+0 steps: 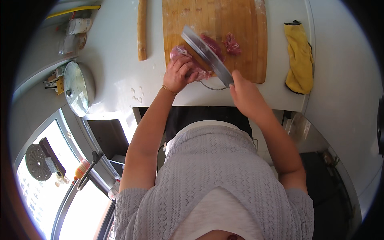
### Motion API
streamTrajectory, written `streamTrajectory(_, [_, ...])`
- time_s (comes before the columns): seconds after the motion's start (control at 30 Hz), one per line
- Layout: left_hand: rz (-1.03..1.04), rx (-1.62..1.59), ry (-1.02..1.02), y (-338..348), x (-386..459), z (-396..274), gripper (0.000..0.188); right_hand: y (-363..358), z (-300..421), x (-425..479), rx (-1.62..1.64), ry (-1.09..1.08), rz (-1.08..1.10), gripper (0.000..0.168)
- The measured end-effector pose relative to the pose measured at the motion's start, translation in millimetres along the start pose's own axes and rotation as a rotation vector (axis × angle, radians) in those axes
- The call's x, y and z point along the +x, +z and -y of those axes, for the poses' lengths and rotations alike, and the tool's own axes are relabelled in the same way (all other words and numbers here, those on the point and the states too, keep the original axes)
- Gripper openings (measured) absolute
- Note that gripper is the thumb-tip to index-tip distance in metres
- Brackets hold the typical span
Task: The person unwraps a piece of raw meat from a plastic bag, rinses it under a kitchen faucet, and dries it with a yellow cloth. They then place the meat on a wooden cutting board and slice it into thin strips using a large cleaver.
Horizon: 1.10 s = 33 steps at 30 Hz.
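My right hand [246,95] grips the handle end of a wide-bladed cleaver [207,54]. Its blade slants up and left over a wooden cutting board [192,18], between two portions of raw meat. On the left of the blade lies a pale pink piece of meat [181,51], and my left hand [180,73] rests on it with bent fingers, partly hiding it. A darker red piece [213,46] sits just right of the blade, partly covered by it. Further right is a small ragged scrap of meat [232,44], apart from both hands.
A wooden rolling pin [142,30] lies left of the board. Yellow cloth [299,58], perhaps a sleeve or glove, lies to its right. A lidded pan [78,89] stands at far left on the white countertop [114,60]. Small pale bits [137,98] dot the counter near its front edge.
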<state>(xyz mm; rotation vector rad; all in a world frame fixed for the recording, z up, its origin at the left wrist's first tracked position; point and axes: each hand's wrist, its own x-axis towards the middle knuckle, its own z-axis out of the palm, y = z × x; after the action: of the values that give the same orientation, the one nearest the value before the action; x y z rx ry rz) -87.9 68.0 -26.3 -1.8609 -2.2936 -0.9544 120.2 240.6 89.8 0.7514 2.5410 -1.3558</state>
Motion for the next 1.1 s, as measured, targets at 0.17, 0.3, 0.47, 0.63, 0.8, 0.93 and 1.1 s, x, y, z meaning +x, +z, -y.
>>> streamTrajectory(0.17, [-0.033, -0.011, 0.020, -2, 3, -1, 0.039, 14, 1, -14, -0.113, 0.056, 0.027, 0.008])
streamTrajectory(0.3, [-0.045, -0.031, 0.025, -4, 6, -3, 0.035, 21, 8, -15, -0.223, 0.036, -0.017, 0.012])
streamTrajectory(0.47, [-0.041, -0.052, 0.026, -5, 6, -5, 0.031, 36, 35, 26, -0.291, 0.002, -0.085, 0.016])
streamTrajectory(0.63, [-0.071, -0.109, 0.024, -7, 2, -3, 0.034, 34, 33, 24, -0.315, 0.007, -0.103, 0.018])
streamTrajectory(0.8, [-0.098, -0.156, 0.016, -6, -2, 1, 0.037, 32, 50, -21, -0.350, 0.067, -0.112, 0.021])
streamTrajectory(0.93, [-0.102, -0.100, 0.032, -7, 0, -2, 0.036, 38, 59, -41, -0.349, 0.058, -0.109, 0.021])
streamTrajectory(1.1, [-0.096, -0.040, 0.033, -7, 2, -2, 0.031, 44, 61, -47, -0.362, 0.083, -0.093, 0.019])
